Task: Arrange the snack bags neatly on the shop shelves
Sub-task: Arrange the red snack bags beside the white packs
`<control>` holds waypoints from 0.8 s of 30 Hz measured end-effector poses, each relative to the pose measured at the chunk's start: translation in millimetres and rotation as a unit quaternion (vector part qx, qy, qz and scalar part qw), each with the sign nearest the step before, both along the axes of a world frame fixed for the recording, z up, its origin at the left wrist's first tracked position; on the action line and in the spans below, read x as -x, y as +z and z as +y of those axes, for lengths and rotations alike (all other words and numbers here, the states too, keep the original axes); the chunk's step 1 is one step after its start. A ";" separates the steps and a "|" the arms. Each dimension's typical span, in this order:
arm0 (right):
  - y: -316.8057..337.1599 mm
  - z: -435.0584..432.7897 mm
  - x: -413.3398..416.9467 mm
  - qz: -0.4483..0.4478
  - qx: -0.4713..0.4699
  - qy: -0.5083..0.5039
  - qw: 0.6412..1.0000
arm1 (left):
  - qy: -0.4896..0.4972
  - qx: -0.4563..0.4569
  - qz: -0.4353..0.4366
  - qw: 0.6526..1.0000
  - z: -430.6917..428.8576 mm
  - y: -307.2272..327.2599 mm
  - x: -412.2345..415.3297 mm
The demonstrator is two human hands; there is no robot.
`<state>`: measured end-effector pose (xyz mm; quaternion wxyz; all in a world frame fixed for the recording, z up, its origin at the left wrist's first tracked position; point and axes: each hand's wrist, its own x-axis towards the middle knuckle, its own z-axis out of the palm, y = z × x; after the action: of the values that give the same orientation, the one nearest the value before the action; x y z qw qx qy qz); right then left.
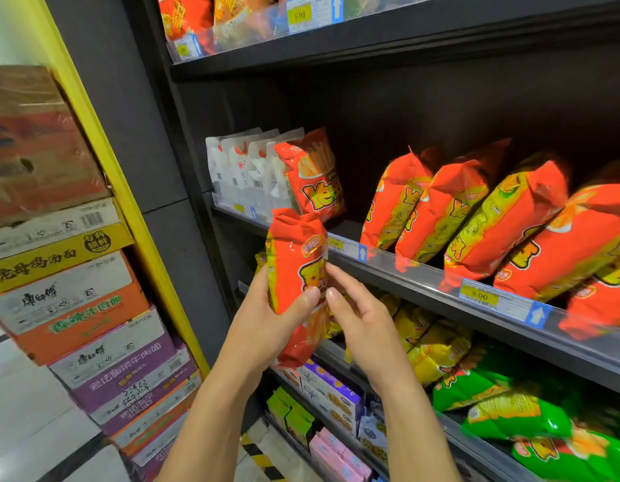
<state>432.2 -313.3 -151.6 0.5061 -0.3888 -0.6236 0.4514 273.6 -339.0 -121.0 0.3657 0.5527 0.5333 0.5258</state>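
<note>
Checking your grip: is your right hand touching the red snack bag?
Touching. Head view: the right hand rests its fingertips on the red snack bag; the left hand grips it.

Glossy crinkled plastic snack bag [294, 273], matt black shelf [406, 269], clear plastic price strip [440, 283], taped cardboard boxes [68, 273]

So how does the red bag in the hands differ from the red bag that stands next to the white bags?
The held red bag is in the air, gripped by the left hand, the right hand touching it; the standing red bag rests on the middle shelf beside the white bags. The held red bag shows its fries picture low, the standing red bag near its top. Both are red-orange with yellow lettering.
</note>
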 end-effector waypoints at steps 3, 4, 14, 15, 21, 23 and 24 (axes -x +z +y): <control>1.9 -1.6 -4.3 0.010 -0.026 -0.010 1.000 | 0.046 0.006 -0.005 0.999 0.6 -0.6 1.1; -0.2 -0.4 -4.6 0.018 -0.034 -0.023 0.999 | 0.057 0.015 -0.015 0.998 0.7 -0.5 1.6; -9.9 4.0 -14.0 0.106 0.124 0.101 0.981 | -0.062 0.072 -0.135 0.986 -9.9 5.6 8.9; -8.8 2.3 -15.5 0.098 0.126 0.108 0.981 | -0.073 0.073 -0.134 0.985 -10.6 5.5 10.5; -11.4 0.6 -22.7 0.080 0.083 0.074 0.991 | -0.121 0.036 -0.062 0.990 -14.0 0.4 23.3; -12.4 1.2 -26.3 0.074 0.061 0.064 0.993 | -0.131 0.015 -0.046 0.990 -13.2 -1.7 26.2; -12.3 1.6 -27.5 0.073 0.050 0.063 0.994 | -0.131 0.007 -0.042 0.990 -12.4 -3.2 27.1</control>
<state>459.8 -311.7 -163.9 0.5010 -0.3397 -0.5850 0.5399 246.5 -351.4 -124.2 0.4571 0.5926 0.4440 0.4926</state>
